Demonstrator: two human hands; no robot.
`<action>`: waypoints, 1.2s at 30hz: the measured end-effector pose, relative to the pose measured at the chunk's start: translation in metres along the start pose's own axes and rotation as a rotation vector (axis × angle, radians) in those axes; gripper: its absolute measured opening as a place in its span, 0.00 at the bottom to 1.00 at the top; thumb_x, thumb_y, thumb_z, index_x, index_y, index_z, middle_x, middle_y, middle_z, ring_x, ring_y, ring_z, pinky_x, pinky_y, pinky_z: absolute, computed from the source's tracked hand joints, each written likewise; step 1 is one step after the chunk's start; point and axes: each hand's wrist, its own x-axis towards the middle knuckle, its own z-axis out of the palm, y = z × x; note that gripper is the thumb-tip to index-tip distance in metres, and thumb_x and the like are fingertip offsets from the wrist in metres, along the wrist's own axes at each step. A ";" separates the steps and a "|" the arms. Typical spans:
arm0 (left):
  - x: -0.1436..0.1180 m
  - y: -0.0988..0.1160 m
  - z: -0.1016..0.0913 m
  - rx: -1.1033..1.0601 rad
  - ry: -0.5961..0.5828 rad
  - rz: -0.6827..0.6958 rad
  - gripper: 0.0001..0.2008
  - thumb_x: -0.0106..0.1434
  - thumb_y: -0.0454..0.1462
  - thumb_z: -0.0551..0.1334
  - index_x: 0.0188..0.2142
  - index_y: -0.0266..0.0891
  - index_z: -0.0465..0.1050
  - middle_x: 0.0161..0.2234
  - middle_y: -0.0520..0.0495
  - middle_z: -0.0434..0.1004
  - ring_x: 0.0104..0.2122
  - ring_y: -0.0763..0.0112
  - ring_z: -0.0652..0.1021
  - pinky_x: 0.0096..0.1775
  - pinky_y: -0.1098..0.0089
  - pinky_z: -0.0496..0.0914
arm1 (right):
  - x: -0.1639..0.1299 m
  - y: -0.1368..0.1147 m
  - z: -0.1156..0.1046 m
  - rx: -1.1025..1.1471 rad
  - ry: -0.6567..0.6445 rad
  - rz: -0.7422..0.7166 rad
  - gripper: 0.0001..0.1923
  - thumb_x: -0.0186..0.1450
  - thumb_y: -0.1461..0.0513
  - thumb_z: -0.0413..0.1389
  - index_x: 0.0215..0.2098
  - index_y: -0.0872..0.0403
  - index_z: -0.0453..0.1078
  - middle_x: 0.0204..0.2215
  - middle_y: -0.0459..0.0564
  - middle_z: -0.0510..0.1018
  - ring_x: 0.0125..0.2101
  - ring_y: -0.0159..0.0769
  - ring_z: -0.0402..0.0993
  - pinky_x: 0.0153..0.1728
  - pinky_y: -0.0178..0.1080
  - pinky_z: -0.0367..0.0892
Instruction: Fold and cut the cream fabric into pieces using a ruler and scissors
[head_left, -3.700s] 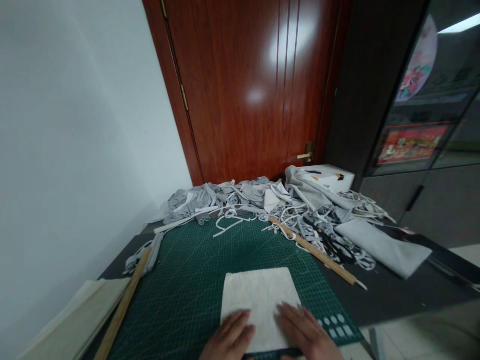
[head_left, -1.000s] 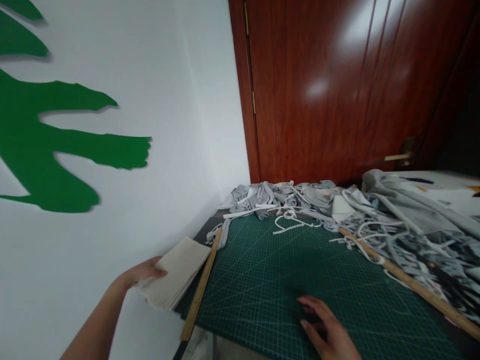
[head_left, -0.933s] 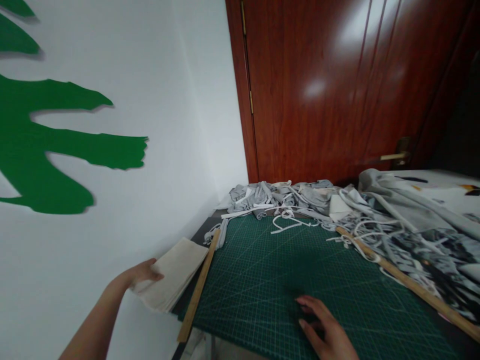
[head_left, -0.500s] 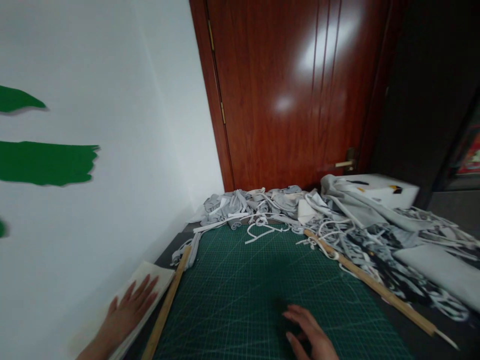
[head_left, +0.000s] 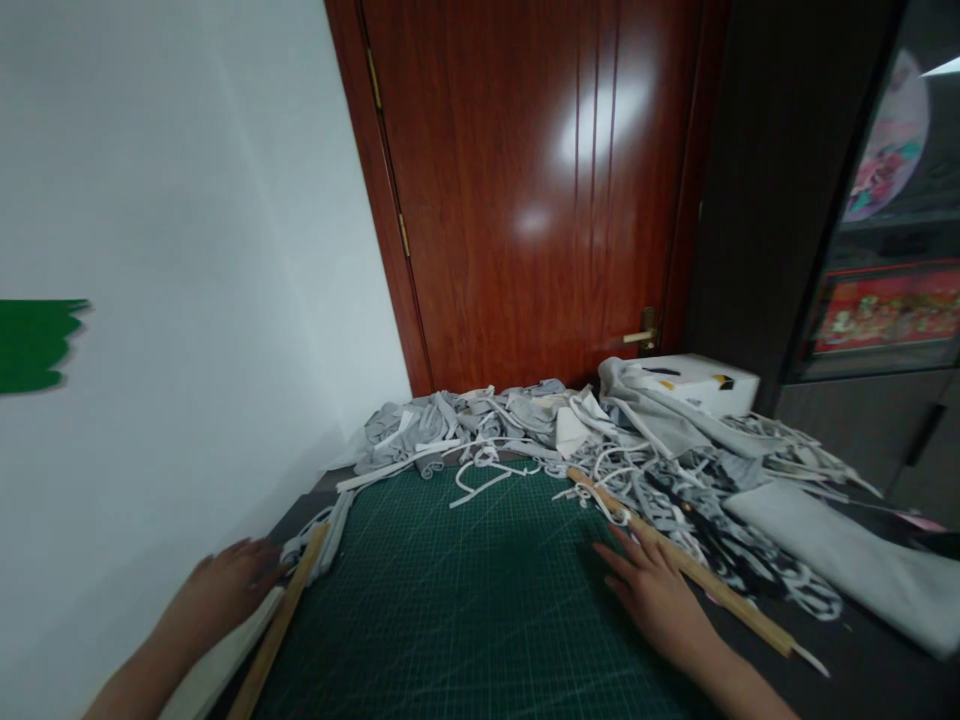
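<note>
My left hand [head_left: 219,594] rests flat on a stack of cream fabric pieces [head_left: 217,666] at the table's left edge, beside a wooden ruler [head_left: 279,628]. My right hand [head_left: 655,594] lies open on the green cutting mat [head_left: 465,600], fingertips close to a second long wooden ruler [head_left: 690,574] that runs diagonally along the mat's right side. Neither hand grips anything.
A heap of grey fabric strips and offcuts [head_left: 570,430] covers the back and right of the table. A folded grey cloth [head_left: 840,560] lies at the right. A white box [head_left: 697,380] stands by the wooden door [head_left: 525,190]. A white wall [head_left: 165,300] borders the left.
The cream fabric piece went from the mat to the stack at the left. My right hand has slid right across the mat toward the diagonal ruler. The view swung left, then back right.
</note>
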 end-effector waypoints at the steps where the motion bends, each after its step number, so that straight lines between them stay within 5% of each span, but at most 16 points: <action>1: 0.019 0.021 0.006 -0.039 -0.022 0.086 0.19 0.54 0.48 0.60 0.37 0.37 0.79 0.46 0.40 0.78 0.51 0.43 0.72 0.56 0.52 0.61 | 0.014 0.008 0.000 -0.060 -0.036 -0.009 0.21 0.63 0.62 0.52 0.55 0.43 0.69 0.62 0.48 0.63 0.63 0.53 0.50 0.59 0.59 0.50; 4: 0.048 0.105 0.031 -0.241 -0.106 0.372 0.21 0.58 0.47 0.59 0.44 0.38 0.78 0.55 0.42 0.71 0.55 0.49 0.70 0.59 0.55 0.57 | 0.053 0.027 0.003 -0.163 -0.132 -0.041 0.24 0.64 0.65 0.50 0.57 0.43 0.66 0.65 0.47 0.57 0.64 0.52 0.46 0.60 0.59 0.44; 8: 0.042 0.218 0.086 -0.482 -0.269 0.572 0.18 0.60 0.43 0.58 0.47 0.40 0.77 0.57 0.41 0.68 0.57 0.58 0.68 0.58 0.60 0.59 | 0.093 0.038 0.001 -0.188 -0.142 0.030 0.19 0.68 0.63 0.46 0.54 0.48 0.69 0.57 0.51 0.71 0.58 0.48 0.62 0.57 0.54 0.51; 12: 0.023 0.279 0.144 -0.562 -0.357 0.609 0.17 0.59 0.38 0.61 0.47 0.41 0.76 0.60 0.40 0.63 0.58 0.59 0.66 0.59 0.59 0.59 | 0.138 0.034 -0.002 -0.202 -0.063 0.060 0.21 0.70 0.58 0.42 0.44 0.54 0.76 0.54 0.57 0.72 0.55 0.49 0.64 0.54 0.48 0.55; 17: 0.010 0.284 0.177 -0.620 -0.245 0.606 0.15 0.59 0.32 0.59 0.44 0.42 0.77 0.60 0.42 0.63 0.61 0.58 0.62 0.61 0.56 0.57 | 0.197 0.028 0.013 -0.151 -0.069 -0.009 0.18 0.63 0.67 0.49 0.48 0.53 0.74 0.64 0.54 0.57 0.64 0.49 0.47 0.59 0.51 0.45; 24: 0.012 0.269 0.173 -0.651 -0.029 0.549 0.16 0.58 0.27 0.54 0.38 0.42 0.78 0.54 0.42 0.70 0.57 0.58 0.68 0.56 0.53 0.64 | 0.228 0.031 0.031 0.157 0.036 0.015 0.28 0.54 0.76 0.47 0.51 0.58 0.70 0.61 0.59 0.63 0.63 0.49 0.52 0.60 0.58 0.44; 30: 0.012 0.272 0.173 -0.815 0.023 0.545 0.15 0.58 0.29 0.55 0.38 0.42 0.78 0.53 0.43 0.71 0.55 0.60 0.70 0.56 0.55 0.64 | 0.263 0.023 -0.044 0.630 0.388 0.045 0.23 0.56 0.67 0.47 0.49 0.59 0.70 0.56 0.60 0.69 0.58 0.46 0.61 0.58 0.48 0.55; 33: 0.015 0.273 0.170 -0.996 0.022 0.445 0.12 0.58 0.35 0.57 0.40 0.41 0.77 0.50 0.41 0.73 0.51 0.59 0.72 0.53 0.56 0.65 | 0.272 0.012 -0.096 0.900 0.480 0.030 0.20 0.57 0.58 0.49 0.44 0.57 0.71 0.42 0.55 0.78 0.47 0.45 0.71 0.47 0.46 0.66; 36: 0.019 0.274 0.159 -1.288 -0.253 0.244 0.17 0.58 0.46 0.60 0.42 0.38 0.74 0.37 0.40 0.78 0.36 0.61 0.78 0.38 0.63 0.72 | 0.254 -0.006 -0.124 1.118 0.459 0.023 0.21 0.54 0.50 0.53 0.39 0.54 0.71 0.31 0.50 0.79 0.37 0.41 0.75 0.38 0.41 0.70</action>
